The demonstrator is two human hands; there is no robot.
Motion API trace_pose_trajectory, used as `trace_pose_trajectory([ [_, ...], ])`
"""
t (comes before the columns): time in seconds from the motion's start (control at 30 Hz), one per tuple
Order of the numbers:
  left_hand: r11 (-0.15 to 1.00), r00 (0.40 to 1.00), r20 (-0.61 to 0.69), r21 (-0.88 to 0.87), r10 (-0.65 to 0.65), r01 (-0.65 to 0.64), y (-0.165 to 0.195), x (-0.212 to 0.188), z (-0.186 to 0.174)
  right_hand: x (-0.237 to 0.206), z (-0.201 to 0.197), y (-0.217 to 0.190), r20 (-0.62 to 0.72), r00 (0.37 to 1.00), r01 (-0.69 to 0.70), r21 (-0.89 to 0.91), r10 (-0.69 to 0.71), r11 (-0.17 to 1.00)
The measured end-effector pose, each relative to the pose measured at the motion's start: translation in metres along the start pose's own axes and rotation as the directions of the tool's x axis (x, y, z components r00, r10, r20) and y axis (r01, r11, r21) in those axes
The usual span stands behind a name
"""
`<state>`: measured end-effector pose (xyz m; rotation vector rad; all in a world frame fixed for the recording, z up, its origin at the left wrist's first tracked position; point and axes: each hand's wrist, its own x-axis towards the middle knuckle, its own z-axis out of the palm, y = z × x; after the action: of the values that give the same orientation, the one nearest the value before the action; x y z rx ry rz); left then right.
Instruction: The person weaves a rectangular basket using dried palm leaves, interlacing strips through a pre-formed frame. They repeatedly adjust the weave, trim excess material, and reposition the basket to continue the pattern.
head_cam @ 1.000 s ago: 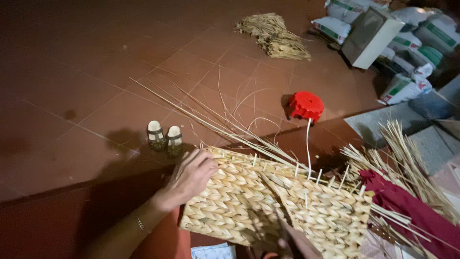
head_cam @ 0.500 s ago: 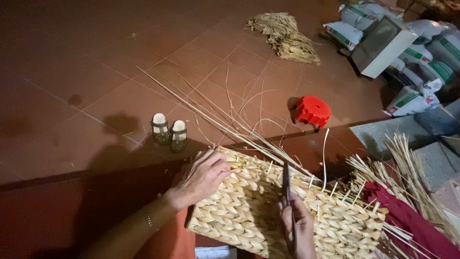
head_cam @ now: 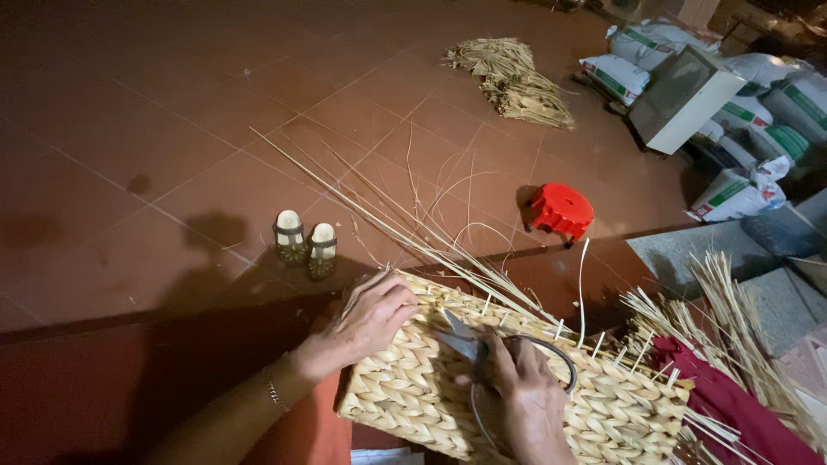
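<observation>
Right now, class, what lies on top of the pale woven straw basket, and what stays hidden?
On the pale woven straw basket rest the left hand and the right hand, which grips dark metal shears. Whatever lies beneath the basket and the hands is covered.

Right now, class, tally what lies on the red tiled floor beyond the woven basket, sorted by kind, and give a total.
Sandals: 2
Red plastic stool: 1
Bundled straw pile: 1
Total: 4
Filled sacks at the far right overlap too much to count. The left hand rests on the woven basket; the right hand holds shears.
</observation>
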<state>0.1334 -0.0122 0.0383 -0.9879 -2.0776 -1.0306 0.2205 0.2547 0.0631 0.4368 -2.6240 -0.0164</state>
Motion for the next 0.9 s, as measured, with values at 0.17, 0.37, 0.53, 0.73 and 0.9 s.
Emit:
trace_pose_trajectory([
  [0.17,0.999,0.999,-0.004,0.026,-0.041,0.041,0.004,-0.001,-0.003,0.009,0.026,0.006,-0.053,0.986,0.148,-0.145,-0.157,0.978],
  [0.37,0.999,0.999,0.014,0.002,-0.036,0.036,0.010,0.001,-0.010,0.016,0.023,-0.003,-0.196,0.942,0.242,-0.160,-0.271,0.957],
  [0.53,0.999,1.000,-0.001,0.048,-0.020,0.020,0.017,0.001,-0.009,0.024,0.010,-0.012,-0.134,0.940,0.262,-0.302,-0.313,0.917],
  [0.73,0.998,0.999,-0.050,0.067,0.006,-0.003,0.021,0.000,-0.001,0.019,0.023,-0.002,-0.144,0.911,0.322,-0.338,-0.387,0.884],
  [0.9,0.998,0.997,-0.076,0.051,-0.019,0.023,0.011,-0.005,0.012,0.015,0.047,0.015,-0.060,0.917,0.356,-0.317,-0.394,0.879],
])
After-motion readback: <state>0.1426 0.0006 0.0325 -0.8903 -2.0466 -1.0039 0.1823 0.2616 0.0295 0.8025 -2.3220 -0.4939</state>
